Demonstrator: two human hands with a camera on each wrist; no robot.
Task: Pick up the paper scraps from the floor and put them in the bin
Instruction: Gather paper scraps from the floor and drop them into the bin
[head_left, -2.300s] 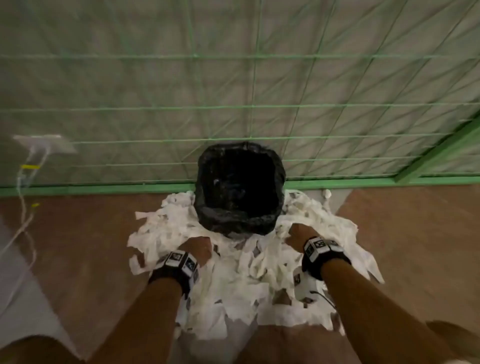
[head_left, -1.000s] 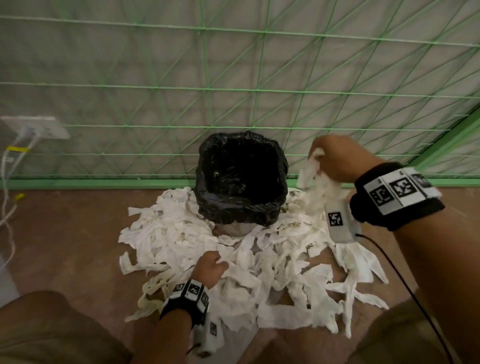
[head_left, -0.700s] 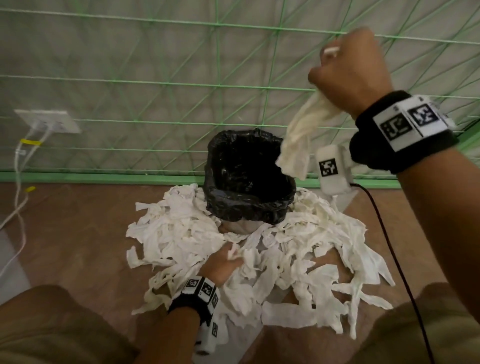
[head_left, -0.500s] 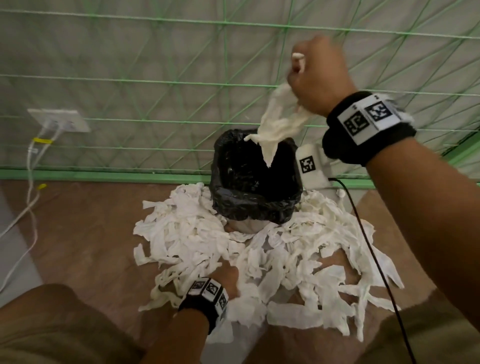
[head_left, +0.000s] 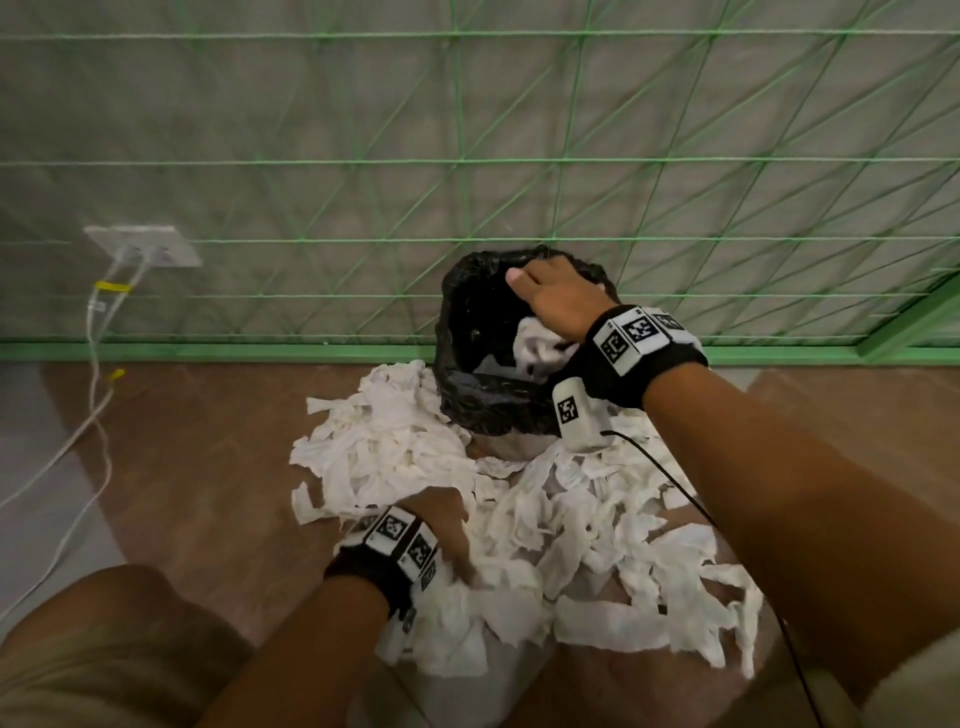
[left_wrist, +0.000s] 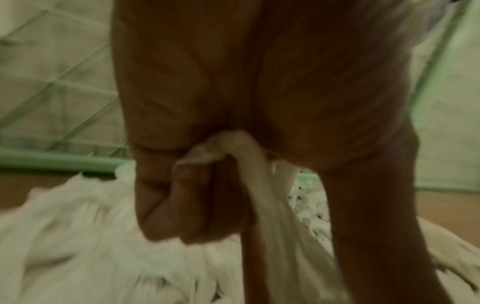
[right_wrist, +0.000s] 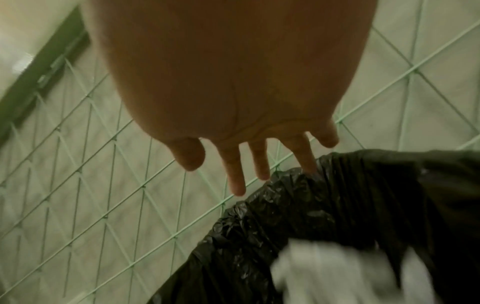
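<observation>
Scraps (head_left: 524, 540) lie heaped on the floor (head_left: 208, 467) around the bin (head_left: 483, 410); one wad (head_left: 540, 348) lies inside it. My right hand (head_left: 558, 301) hovers over the bin, fingers (right_wrist: 235, 174) spread, empty. My left hand (head_left: 441, 525) grips a strip (left_wrist: 257, 185) in the heap.

The bin (head_left: 470, 374) is standing on the floor (head_left: 208, 467) against the netted wall (head_left: 519, 156), with paper scraps (head_left: 571, 530) lying heaped before it and to both its sides. A wad of paper (head_left: 537, 345) is lying inside the bin, and a wall socket (head_left: 143, 245) is sitting well to its left.
</observation>
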